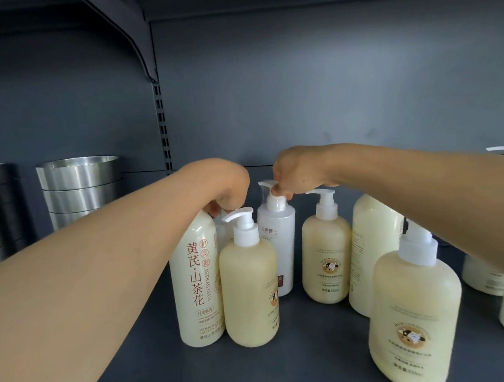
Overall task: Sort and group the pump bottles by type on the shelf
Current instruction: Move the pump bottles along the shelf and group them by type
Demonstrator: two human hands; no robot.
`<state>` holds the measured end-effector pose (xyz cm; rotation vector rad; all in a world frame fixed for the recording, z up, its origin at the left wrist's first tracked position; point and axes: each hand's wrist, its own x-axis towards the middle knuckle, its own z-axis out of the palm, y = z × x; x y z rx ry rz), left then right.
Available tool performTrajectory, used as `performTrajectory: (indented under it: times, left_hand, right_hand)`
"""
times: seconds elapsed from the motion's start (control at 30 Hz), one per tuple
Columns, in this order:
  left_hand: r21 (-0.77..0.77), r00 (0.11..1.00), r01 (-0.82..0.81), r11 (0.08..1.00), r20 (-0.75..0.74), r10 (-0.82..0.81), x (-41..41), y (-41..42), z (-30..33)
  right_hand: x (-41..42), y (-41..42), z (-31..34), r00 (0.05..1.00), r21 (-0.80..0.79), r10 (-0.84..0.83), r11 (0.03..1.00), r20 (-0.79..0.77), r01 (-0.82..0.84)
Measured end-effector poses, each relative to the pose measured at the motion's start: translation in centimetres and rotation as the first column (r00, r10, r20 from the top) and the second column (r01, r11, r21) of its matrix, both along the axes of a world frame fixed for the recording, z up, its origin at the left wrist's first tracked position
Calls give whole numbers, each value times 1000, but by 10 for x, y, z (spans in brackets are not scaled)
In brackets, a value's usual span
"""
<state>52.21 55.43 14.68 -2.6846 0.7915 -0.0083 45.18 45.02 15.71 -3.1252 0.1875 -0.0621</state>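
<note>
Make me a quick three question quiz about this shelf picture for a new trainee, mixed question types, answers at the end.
1. True or false: the right hand grips the pump of the slim white bottle.
2. What stands at the far left of the shelf? A) steel bowls B) cardboard boxes C) folded towels
3. Fill in: the left hand reaches down behind the tall cream bottle with ______ Chinese lettering.

Key: 1 true; 2 A, the steel bowls in stacks; 3 brown.
</note>
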Motion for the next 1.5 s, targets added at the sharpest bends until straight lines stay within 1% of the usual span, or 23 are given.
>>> performTrajectory:
  times: [0.07, 0.27, 0.4, 0.5, 0.57, 0.7, 0.83, 0.93, 1.0, 1.07, 1.2, 1.37, 1.43, 1.5]
  left_hand:
    - [-14, 1000, 6, 1000, -13, -6, 2, 0, -1]
    - [-40, 999, 44, 998, -18, -45, 1, -1, -1]
    - [-24, 996, 83, 996, 33, -82, -4, -6, 1]
    - [-64, 987, 139, 988, 95, -133, -6, -11, 2]
    - [-103, 981, 178, 979, 92, -168, -10, -13, 5]
    - [-120, 975, 207, 971, 109, -194, -23, -18, 7]
    - [-121, 968, 244, 962, 94, -234, -36, -22, 9]
    - [-163, 968, 250, 954, 11, -252, -46, -27, 9]
    - [-185, 966, 246, 951, -37, -257, -52, -29, 6]
    - [-223, 962, 242, 944, -72, -264, -54, -31, 2]
    - [-295, 958, 225, 929, -108, -266, -55, -28, 1]
    - [-390, 927, 177, 904, -241, -286, -53, -21, -8]
    - [-391, 929, 190, 900, -224, -294, -51, -18, -12]
    - [-400, 932, 226, 888, -175, -316, -52, -16, -17]
  right_hand:
    - [-15, 3, 3, 999, -13, -9, 1000, 35, 9]
    - [-55, 2, 5, 987, 39, -70, 997, 144, 65]
    - [-84, 1, 2, 990, 58, -82, 995, 113, 76]
    - [-98, 3, -4, 994, 39, -79, 996, 72, 76]
    - [-106, 4, -7, 996, 19, -74, 997, 46, 73]
    - [-120, 5, -10, 997, 39, -66, 997, 48, 64]
    - [-124, 4, -14, 998, 45, -48, 998, 47, 46]
    - [-124, 4, -20, 999, 68, -46, 997, 25, 44]
    - [-124, 5, -25, 997, 96, -54, 994, 48, 50]
    - [-123, 7, -35, 994, 90, -54, 995, 90, 46]
    - [-117, 12, -56, 970, 46, -80, 996, 230, 72]
    - [-119, 16, -68, 938, 116, -116, 990, 328, 82]
    - [-119, 20, -76, 926, 168, -140, 982, 350, 85]
    - [-118, 23, -85, 910, 202, -159, 976, 382, 85]
